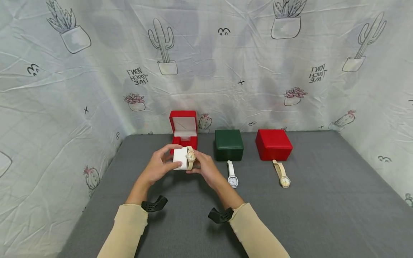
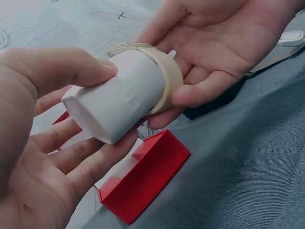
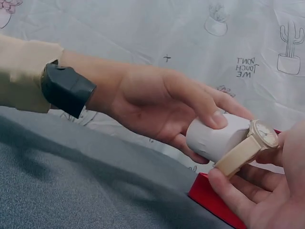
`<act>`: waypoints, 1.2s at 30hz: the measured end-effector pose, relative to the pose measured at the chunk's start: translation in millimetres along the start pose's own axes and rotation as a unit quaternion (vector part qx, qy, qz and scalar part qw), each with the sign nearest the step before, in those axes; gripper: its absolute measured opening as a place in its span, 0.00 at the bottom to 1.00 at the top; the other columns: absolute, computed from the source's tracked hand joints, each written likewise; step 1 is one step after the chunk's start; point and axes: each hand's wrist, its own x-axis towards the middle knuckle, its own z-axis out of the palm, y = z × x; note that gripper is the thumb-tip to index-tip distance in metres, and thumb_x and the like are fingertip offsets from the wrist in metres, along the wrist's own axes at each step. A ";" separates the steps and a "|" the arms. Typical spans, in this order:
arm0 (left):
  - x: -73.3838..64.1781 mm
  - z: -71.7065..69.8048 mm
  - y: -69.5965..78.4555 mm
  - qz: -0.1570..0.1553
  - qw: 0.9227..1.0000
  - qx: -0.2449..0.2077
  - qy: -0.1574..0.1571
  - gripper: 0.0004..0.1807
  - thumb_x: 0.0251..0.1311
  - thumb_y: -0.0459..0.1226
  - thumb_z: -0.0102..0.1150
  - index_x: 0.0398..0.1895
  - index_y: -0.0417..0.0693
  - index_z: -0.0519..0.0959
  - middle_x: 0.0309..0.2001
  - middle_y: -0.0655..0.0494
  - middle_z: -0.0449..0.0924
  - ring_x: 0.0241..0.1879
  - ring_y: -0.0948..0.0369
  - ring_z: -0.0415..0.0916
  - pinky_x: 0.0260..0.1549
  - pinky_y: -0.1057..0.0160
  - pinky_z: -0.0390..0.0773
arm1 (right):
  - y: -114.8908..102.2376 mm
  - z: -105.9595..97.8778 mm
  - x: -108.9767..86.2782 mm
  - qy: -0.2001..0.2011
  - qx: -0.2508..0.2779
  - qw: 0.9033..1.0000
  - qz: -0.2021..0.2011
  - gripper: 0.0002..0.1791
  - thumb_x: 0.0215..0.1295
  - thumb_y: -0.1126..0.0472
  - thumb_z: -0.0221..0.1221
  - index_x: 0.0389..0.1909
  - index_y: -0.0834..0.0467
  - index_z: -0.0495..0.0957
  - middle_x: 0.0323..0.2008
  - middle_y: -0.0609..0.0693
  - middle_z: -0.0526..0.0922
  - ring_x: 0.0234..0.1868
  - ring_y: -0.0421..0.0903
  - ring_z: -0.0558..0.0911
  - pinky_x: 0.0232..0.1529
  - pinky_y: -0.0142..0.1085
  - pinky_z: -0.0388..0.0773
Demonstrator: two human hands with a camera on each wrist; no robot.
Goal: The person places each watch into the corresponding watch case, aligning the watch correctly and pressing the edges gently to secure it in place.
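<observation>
My left hand (image 1: pixel 158 165) grips a white watch cushion (image 1: pixel 179 158), thumb on one side and fingers on the other. Around the cushion's right end sits a cream-strapped watch (image 1: pixel 190 157), its round dial facing up toward the head view. My right hand (image 1: pixel 206 167) holds that watch, fingers curled about the strap (image 3: pixel 238 156). In the left wrist view the strap (image 2: pixel 168 83) loops round the cushion near its end. Just behind both hands stands a red watch box (image 1: pixel 183 123) with its lid raised, showing a white lining.
A closed green box (image 1: pixel 229 144) and a closed red box (image 1: pixel 274 144) stand to the right. In front of them lie a white watch (image 1: pixel 232 175) and another cream-strapped watch (image 1: pixel 282 174). A cactus-print cloth (image 1: pixel 213 71) hangs behind the grey table (image 1: pixel 322 215).
</observation>
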 end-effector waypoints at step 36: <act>1.0 5.4 21.5 0.073 0.992 0.100 0.021 0.28 0.50 0.30 0.63 0.57 0.41 0.68 0.55 0.44 0.69 0.40 0.47 0.75 0.38 0.54 0.79 | -7.2 -13.7 -1.1 -0.065 0.118 0.989 0.054 0.28 0.65 0.49 0.49 0.66 0.47 0.60 0.63 0.52 0.64 0.53 0.50 0.76 0.51 0.45 0.76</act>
